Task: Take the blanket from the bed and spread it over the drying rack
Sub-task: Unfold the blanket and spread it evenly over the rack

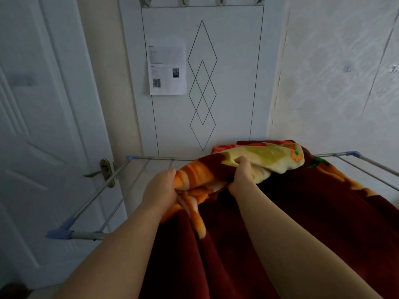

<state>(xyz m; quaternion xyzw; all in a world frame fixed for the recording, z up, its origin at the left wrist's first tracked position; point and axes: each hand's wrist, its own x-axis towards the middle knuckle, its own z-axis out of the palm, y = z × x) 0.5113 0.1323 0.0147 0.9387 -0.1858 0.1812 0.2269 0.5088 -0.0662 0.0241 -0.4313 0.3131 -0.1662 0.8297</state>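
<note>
Dim, cool, bluish-grey indoor light lies soft and even across the room. Deep shade pools in the folds of the dark red blanket [302, 223]. The wide-angle lens bows the white door [43, 126] and the wallpapered wall [334, 93] at the edges. Detail is soft and slightly smeared, and the text on the printed sheet [167, 67] is unreadable.

— What was the blanket [302, 212] made of?
— Soft, matt fleece cloth.
— And the drying rack [86, 235]?
— Smooth grey metal tubes with blue plastic corner joints [58, 231]. The door handle [105, 169] was shiny brassy metal.
</note>
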